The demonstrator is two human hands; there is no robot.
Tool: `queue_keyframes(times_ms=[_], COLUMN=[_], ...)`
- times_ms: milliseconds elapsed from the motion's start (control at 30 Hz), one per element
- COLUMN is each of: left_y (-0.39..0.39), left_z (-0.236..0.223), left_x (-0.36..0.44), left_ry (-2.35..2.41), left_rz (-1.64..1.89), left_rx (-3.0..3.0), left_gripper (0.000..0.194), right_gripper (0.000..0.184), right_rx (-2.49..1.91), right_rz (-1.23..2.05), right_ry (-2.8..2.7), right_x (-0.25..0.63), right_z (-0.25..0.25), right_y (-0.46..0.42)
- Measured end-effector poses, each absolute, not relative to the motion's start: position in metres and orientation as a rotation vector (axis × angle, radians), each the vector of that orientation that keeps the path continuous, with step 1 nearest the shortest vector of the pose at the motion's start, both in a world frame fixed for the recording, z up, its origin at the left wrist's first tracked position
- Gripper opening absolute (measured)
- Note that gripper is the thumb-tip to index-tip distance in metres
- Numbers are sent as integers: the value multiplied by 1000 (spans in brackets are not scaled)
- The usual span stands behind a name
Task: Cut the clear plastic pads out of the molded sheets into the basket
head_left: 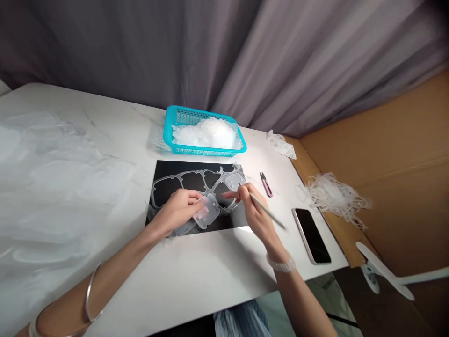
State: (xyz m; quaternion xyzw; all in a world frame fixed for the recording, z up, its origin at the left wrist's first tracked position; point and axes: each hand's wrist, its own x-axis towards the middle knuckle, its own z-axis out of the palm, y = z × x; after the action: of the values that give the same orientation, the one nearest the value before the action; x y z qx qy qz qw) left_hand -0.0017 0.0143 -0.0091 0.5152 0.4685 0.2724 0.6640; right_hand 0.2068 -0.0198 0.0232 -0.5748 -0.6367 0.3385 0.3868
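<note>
My left hand [182,206] pinches a small translucent plastic piece [209,213] by its left side, over a black mat [168,169]. In my right hand [254,210] is a slim pen-like tool [268,212], its rear end slanting down to the right and its tip at the upper right of the mat. My right index finger points left, a short way from the plastic piece. On the mat beneath both hands lies a translucent sheet with cut-out openings [180,177], its thin strips showing against the black. Part of the sheet is hidden by my hands.
A blue basket [169,126] behind the mat holds a heap of translucent white pieces [213,132]. To the right are small pink snips [266,184], a phone [312,235] and a tangle of white scrap strips [335,196]. Clear film sheets [49,187] spread across the table's left.
</note>
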Motion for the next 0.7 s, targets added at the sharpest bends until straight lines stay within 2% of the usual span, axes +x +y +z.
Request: queue_keyframes(times_ms=[100,233,400,533,700], left_y=[11,15,25,22,12], left_z=[-9,-8,-5,-2,3], left_x=[-4,-3,11,21,3], left_ry=[1101,1148,1201,1235,1381], left_rz=[607,552,477,574,797], left_rx=[1236,1287,1398,1532,1435], left_gripper=[21,22,28,28,29], right_gripper=[35,49,49,51,45], right_rx=[-1519,-1353,-1264,-1296,-1492], right_rz=[982,1262,1354,1270,866], right_ry=[-1609,-1569,-1318,-1214,-1443], right_x=[209,198,190,193,208], right_z=[6,-5,-9,-18,-28], right_y=[3,15,13,13,13])
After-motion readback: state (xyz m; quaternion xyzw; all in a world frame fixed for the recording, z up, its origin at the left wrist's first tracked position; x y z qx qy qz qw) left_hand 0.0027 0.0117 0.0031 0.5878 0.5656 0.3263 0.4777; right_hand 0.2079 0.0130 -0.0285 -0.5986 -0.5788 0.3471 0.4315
